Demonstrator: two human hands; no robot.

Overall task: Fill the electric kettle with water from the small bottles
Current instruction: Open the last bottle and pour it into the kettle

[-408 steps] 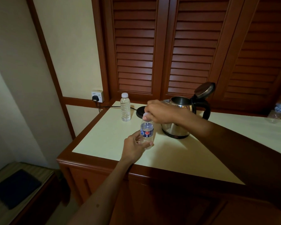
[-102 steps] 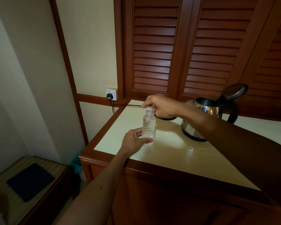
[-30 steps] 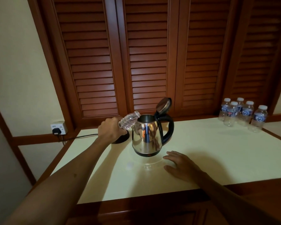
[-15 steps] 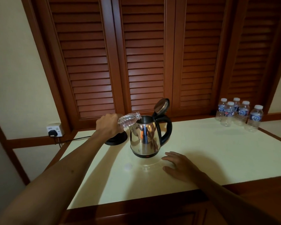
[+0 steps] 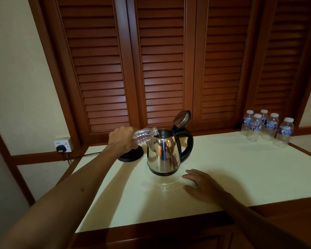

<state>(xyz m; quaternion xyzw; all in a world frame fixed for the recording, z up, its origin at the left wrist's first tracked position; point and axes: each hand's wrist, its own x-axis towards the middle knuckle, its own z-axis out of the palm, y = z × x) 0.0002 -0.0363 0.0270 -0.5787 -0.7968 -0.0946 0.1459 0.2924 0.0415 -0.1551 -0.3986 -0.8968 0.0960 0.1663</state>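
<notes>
Pouring is under way in the head view, the only view: the left hand, left of centre in the frame, is gripping the base end of a small clear bottle, fingers curled round it, and tipping it nearly level so its neck is sitting over the open mouth of the electric kettle. The kettle is standing at frame centre on the pale tabletop, off its black base, which is lying just behind and to the left of it. Its lid is hinged up and back. The right hand is resting flat on the tabletop below and right of the kettle, fingers spread, holding nothing. A small round thing, likely the cap, is lying on the tabletop below the kettle.

Five more bottles are standing clustered at the upper right of the tabletop.

Judging handling: the bottle looks thin-walled and light, likely buckling under a hard squeeze, so a mid-body or base grip suits. The steel kettle will be getting heavier and its wall looks slick; the black handle is the place to hold.
</notes>
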